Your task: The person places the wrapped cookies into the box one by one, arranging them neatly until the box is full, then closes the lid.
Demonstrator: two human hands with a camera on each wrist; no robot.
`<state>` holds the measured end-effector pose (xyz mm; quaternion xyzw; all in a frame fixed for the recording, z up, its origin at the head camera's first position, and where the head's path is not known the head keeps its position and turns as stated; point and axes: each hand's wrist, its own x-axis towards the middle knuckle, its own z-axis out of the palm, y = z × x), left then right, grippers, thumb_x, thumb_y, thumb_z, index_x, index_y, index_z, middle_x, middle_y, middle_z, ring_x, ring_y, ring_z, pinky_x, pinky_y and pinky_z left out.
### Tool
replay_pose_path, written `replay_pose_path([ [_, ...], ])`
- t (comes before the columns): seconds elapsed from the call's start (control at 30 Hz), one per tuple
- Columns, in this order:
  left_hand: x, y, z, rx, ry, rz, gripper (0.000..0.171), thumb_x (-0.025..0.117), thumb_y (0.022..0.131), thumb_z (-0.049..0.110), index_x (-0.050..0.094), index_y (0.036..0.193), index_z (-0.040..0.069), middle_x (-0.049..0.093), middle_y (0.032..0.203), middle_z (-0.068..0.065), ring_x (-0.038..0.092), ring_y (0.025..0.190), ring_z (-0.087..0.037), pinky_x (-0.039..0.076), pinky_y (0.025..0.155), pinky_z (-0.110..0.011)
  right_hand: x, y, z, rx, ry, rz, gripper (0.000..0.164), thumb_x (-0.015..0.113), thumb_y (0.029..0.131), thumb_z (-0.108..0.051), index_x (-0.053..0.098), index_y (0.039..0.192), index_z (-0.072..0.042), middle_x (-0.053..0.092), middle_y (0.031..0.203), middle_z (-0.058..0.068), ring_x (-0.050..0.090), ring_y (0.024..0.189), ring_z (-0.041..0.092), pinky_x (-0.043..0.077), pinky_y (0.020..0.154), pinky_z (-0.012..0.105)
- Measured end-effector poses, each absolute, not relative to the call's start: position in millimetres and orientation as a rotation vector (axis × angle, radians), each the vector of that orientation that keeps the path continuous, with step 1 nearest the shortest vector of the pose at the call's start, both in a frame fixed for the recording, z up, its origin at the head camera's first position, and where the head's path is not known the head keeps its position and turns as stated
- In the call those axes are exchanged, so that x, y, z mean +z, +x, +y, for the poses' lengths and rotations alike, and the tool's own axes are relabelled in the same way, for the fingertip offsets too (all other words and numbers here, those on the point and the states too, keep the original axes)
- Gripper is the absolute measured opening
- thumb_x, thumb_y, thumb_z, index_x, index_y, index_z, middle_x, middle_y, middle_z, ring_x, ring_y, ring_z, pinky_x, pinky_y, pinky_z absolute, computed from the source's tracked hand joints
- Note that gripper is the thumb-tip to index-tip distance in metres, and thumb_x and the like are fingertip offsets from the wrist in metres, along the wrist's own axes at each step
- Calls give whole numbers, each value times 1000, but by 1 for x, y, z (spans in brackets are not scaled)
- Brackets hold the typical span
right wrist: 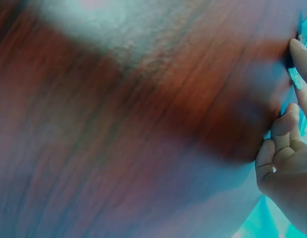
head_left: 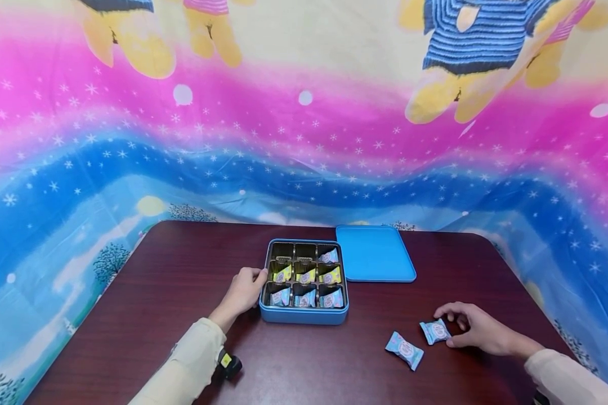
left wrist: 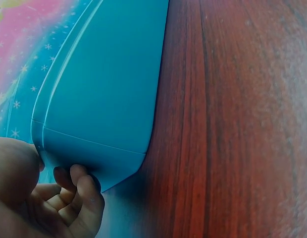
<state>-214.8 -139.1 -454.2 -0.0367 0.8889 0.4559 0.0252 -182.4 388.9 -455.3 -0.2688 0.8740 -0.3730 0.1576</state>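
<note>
Candy (head_left: 434, 332): sitting between the thumb and index finger of the right hand (head_left: 478, 331), at or just over the surface (head_left: 182, 253).
Right hand: pinching that candy, the index finger arching to its far edge, the thumb reaching its right side.
Other candy (head_left: 405, 351): lying slanted on the surface, left of the right hand and slightly nearer the person, its blue wrapper matching.
Box (head_left: 304, 316): standing open just right of the left hand (head_left: 243, 291), well left of the right hand.
Left hand: gripping the box's left side, fingers bending against the wall.
Yellow candies (head_left: 305, 275): occupying the middle row, three of them, level with the left hand's fingertips.
Blue candies (head_left: 305, 298): three filling the row nearest the person, a fourth sitting in the far corner across from the left hand.
Lid (head_left: 377, 253): lying flat beyond the right hand, to its left, just beside the box.
Cloth (head_left: 304, 140): hanging beyond both hands, showing snowflakes.
</note>
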Motion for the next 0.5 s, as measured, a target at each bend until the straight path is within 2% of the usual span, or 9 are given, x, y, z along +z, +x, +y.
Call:
replay_pose_path([
  [0.2, -454, -215, -139, 1414, -122, 2743, 40, 50, 105, 29, 68, 126, 0, 55, 57, -3, 53, 41, -13, 50, 45, -30, -457, -183, 389, -1048, -772, 2568, 34, 79, 86, -15, 66, 116, -5, 52, 93, 5, 42, 67, 18, 34, 53, 28],
  [0.5, -457, -216, -139, 1408, -126, 2750, 41, 50, 105, 29, 67, 127, -1, 60, 63, -5, 54, 42, -13, 51, 46, -30, -458, -182, 388, -1059, -702, 2602, 36, 77, 88, -15, 68, 119, 1, 53, 84, 3, 42, 59, 9, 35, 49, 27],
])
